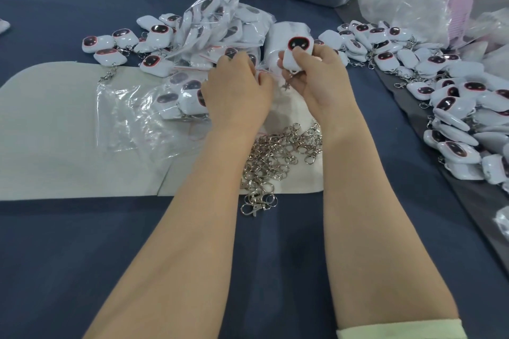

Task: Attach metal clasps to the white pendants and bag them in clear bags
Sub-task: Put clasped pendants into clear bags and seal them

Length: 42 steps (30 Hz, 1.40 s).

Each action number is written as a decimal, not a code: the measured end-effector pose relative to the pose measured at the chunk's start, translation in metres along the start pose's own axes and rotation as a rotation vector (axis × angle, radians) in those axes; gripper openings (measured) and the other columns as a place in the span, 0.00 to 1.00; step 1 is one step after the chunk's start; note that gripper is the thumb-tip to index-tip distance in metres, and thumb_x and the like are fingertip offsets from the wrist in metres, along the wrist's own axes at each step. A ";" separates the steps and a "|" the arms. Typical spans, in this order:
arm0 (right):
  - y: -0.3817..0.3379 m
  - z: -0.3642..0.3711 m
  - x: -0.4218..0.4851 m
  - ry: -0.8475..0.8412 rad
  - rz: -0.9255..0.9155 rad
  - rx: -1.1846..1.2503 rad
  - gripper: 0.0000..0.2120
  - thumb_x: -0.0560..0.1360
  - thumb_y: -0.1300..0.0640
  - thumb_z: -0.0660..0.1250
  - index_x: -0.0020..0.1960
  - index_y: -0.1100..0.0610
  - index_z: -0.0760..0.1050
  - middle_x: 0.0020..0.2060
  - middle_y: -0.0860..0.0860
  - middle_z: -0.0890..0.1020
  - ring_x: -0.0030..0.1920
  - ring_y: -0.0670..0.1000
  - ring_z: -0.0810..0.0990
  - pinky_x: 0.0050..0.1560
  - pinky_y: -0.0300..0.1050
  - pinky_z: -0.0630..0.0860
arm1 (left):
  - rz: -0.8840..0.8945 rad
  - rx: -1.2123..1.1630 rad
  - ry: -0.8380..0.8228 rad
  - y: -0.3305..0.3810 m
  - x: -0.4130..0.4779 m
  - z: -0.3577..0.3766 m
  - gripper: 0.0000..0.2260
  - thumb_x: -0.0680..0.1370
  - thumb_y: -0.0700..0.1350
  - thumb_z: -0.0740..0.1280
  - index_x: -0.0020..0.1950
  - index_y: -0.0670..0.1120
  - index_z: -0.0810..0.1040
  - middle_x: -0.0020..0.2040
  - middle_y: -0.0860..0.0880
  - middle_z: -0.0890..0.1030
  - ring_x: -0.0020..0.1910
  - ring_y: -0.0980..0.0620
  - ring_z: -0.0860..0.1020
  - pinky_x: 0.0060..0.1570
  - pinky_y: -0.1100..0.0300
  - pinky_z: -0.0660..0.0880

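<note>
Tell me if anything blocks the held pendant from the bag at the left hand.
Nothing visible does. The right hand holds the pendant close beside the left hand, which seems to pinch a clear bag by its edge. Only the pendant's own clasp dangles in the gap between them.

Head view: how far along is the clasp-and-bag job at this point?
Done: a heap of bagged pendants lies mid-table. In hand: the right hand holds a pendant with a clasp hanging below; what the left hand pinches is unclear. Left: the unbagged pendants on the right and the loose clasps near the forearms.
</note>
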State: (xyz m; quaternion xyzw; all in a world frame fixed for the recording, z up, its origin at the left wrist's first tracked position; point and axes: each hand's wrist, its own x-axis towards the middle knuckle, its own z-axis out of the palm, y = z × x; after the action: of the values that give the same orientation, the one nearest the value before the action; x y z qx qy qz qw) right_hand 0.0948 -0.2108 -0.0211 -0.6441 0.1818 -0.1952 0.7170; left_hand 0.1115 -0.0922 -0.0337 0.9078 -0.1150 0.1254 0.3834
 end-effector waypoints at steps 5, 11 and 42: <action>-0.002 0.001 -0.003 -0.019 0.045 0.060 0.05 0.80 0.63 0.62 0.55 0.62 0.70 0.44 0.57 0.77 0.33 0.49 0.80 0.37 0.42 0.80 | -0.018 -0.050 -0.015 -0.001 0.000 0.000 0.06 0.76 0.48 0.62 0.47 0.46 0.73 0.50 0.47 0.78 0.47 0.47 0.75 0.42 0.57 0.67; -0.002 -0.003 -0.006 -0.121 0.026 0.097 0.07 0.79 0.71 0.59 0.52 0.64 0.74 0.42 0.58 0.80 0.36 0.49 0.79 0.39 0.35 0.79 | -0.008 -0.028 -0.012 -0.002 0.000 0.002 0.09 0.76 0.50 0.62 0.48 0.45 0.74 0.50 0.46 0.78 0.49 0.46 0.75 0.43 0.56 0.68; -0.003 0.033 -0.008 -0.025 -0.246 -0.634 0.02 0.73 0.61 0.69 0.45 0.56 0.77 0.37 0.53 0.81 0.40 0.52 0.79 0.46 0.44 0.77 | -0.131 -0.416 0.111 0.002 0.012 -0.030 0.03 0.75 0.44 0.64 0.45 0.45 0.74 0.39 0.51 0.77 0.42 0.50 0.77 0.47 0.56 0.75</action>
State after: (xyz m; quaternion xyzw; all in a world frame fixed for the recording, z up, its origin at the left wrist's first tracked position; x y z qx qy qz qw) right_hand 0.1046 -0.1788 -0.0151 -0.8545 0.1456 -0.2058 0.4542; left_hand 0.1184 -0.0730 -0.0080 0.8063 -0.0576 0.1237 0.5755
